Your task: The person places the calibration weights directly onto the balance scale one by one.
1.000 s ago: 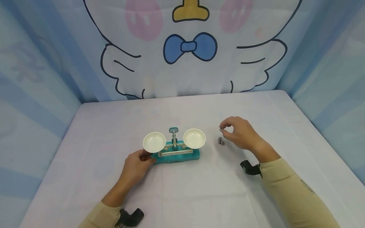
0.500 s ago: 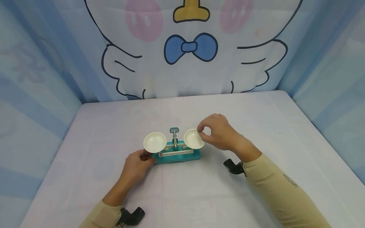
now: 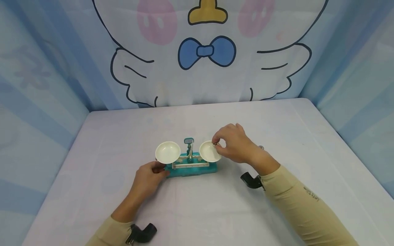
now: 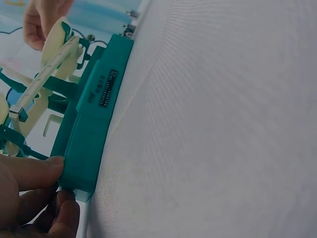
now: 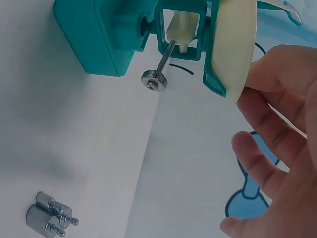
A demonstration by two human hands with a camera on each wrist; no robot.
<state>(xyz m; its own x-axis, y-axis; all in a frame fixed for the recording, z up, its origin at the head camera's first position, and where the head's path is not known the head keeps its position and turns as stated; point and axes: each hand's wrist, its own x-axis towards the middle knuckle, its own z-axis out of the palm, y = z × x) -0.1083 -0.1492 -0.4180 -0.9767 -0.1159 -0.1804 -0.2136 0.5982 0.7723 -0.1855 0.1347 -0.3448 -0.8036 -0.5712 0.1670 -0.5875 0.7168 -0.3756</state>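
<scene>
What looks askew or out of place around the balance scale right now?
Nothing stands out. The scale sits flat on the table, the left hand steadying its base, the right hand pinching a small weight over the right pan.

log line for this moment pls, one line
left hand grips balance scale base | right hand pinches small weight over right pan | left pan bare | spare weights on table

— Where's your scale [image 3: 191, 167]?
— Mid-table [image 3: 277, 119], two pans [image 3: 167, 152] on top. Your left hand [image 3: 147, 177] is at its left end, your right hand [image 3: 235, 143] over the right pan [image 3: 209, 152]; weights [image 5: 49, 215] lie to the right.
</scene>
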